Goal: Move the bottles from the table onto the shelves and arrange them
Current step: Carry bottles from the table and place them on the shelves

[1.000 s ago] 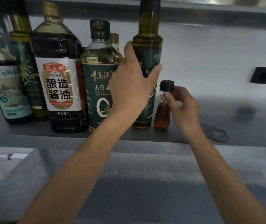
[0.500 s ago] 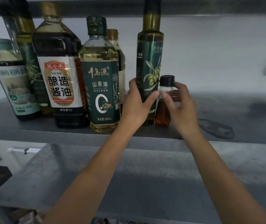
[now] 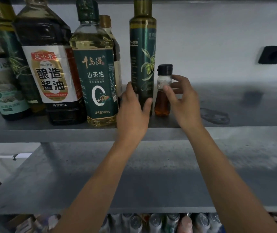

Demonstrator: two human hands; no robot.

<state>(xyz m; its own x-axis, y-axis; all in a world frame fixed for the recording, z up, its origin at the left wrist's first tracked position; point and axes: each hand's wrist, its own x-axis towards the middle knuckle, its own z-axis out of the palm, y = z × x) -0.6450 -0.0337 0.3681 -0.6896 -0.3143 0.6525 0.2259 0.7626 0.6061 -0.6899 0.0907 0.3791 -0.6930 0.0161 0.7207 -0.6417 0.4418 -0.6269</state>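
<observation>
A tall dark-green olive oil bottle [image 3: 142, 64] stands on the upper metal shelf [image 3: 50, 133]. My left hand [image 3: 132, 111] grips its lower part, thumb across the front and fingers behind its left side. Just right of it stands a small bottle of amber liquid with a black cap [image 3: 163, 98]. My right hand [image 3: 183, 98] pinches its neck between thumb and fingers. To the left stand a camellia oil bottle [image 3: 95, 78], a large soy sauce bottle [image 3: 50, 73] and further bottles [image 3: 1, 84], partly hidden behind one another.
The upper shelf stretches bare to the right of the small bottle, with a wet-looking mark [image 3: 215, 115]. A black square fitting [image 3: 272, 54] sits on the white wall. Below is a second grey shelf [image 3: 151, 182], and under it several bottle tops [image 3: 151, 222].
My left hand has slid down the olive oil bottle from its upper body to its base. My right hand stays on the small bottle, which stands close beside the olive oil bottle.
</observation>
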